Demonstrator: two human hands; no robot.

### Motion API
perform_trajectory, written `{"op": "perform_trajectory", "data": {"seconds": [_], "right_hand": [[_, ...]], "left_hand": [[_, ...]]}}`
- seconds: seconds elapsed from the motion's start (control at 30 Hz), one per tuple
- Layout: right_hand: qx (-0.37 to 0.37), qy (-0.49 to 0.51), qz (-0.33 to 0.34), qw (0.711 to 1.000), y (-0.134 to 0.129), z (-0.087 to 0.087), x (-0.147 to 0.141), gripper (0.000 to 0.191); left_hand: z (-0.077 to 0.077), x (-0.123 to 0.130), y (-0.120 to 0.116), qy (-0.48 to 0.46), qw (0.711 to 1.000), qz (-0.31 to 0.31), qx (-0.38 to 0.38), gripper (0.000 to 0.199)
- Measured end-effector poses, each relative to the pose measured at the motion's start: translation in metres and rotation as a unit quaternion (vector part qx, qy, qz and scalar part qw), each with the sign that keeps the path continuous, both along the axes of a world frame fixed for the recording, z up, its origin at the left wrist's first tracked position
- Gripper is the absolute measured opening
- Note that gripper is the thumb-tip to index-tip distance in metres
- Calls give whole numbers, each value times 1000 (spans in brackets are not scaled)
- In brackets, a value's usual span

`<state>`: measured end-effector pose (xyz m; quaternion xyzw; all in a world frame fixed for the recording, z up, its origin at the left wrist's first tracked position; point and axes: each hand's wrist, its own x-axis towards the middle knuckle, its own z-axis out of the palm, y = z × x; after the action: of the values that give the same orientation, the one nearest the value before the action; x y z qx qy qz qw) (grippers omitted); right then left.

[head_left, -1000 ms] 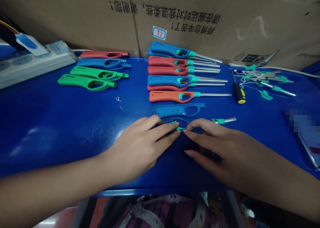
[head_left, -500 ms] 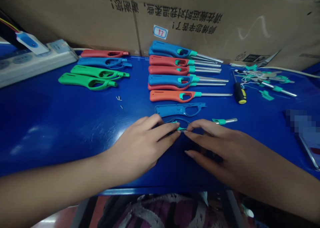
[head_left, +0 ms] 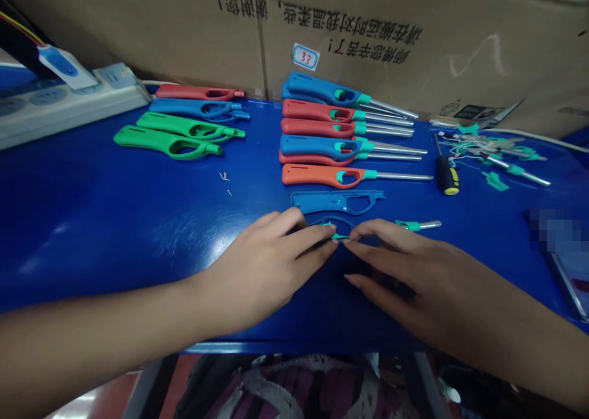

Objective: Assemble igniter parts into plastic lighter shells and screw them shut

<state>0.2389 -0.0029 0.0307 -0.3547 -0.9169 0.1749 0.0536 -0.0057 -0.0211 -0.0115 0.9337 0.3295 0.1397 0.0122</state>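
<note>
On the blue table, my left hand (head_left: pixel 271 262) covers most of a blue lighter half-shell (head_left: pixel 350 222), its fingers closed on the trigger area. A small turquoise trigger (head_left: pixel 338 236) shows at those fingertips. My right hand (head_left: pixel 407 256) pinches the same spot with thumb and fingertips, a lower finger held apart. Just beyond lies the other blue half-shell (head_left: pixel 317 202), inner side up. Behind my right fingers is a turquoise nozzle piece with a metal tube (head_left: pixel 419 225), partly hidden. What my left palm covers cannot be seen.
Several assembled lighters (head_left: pixel 322 175) lie in a row near the cardboard box (head_left: pixel 184 32). Handle shells (head_left: pixel 165 143) and small screws (head_left: pixel 224 176) lie left, by a power strip (head_left: pixel 110 100). A screwdriver (head_left: pixel 446 176), wired parts (head_left: pixel 494 155) and a flat object (head_left: pixel 565 265) are right.
The view has shifted slightly, so the table things sit a little farther right. Both hands keep nearly the same hold on the half-shell and trigger.
</note>
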Motion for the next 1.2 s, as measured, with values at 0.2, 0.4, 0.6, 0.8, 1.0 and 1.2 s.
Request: {"op": "perform_trajectory", "data": {"seconds": [0.2, 0.4, 0.6, 0.8, 1.0, 1.2], "right_hand": [[-35, 8, -12, 999, 2, 1, 0, 22], [-72, 17, -45, 996, 5, 2, -3, 21], [-88, 10, -51, 995, 4, 3, -1, 23], [-105, 14, -43, 993, 3, 3, 2, 25], [-82, 9, -44, 996, 3, 1, 0, 23], [-8, 94, -36, 995, 14, 0, 4, 21]], "left_hand": [[0, -1, -1, 4, 1000, 6, -14, 46], [-3, -1, -1, -4, 999, 12, -30, 52], [-1, -1, -1, -6, 999, 8, -45, 57], [1, 0, 0, -6, 999, 8, -46, 55], [2, 1, -1, 11, 1000, 8, -27, 52], [3, 2, -1, 26, 1000, 8, -5, 44]]}}
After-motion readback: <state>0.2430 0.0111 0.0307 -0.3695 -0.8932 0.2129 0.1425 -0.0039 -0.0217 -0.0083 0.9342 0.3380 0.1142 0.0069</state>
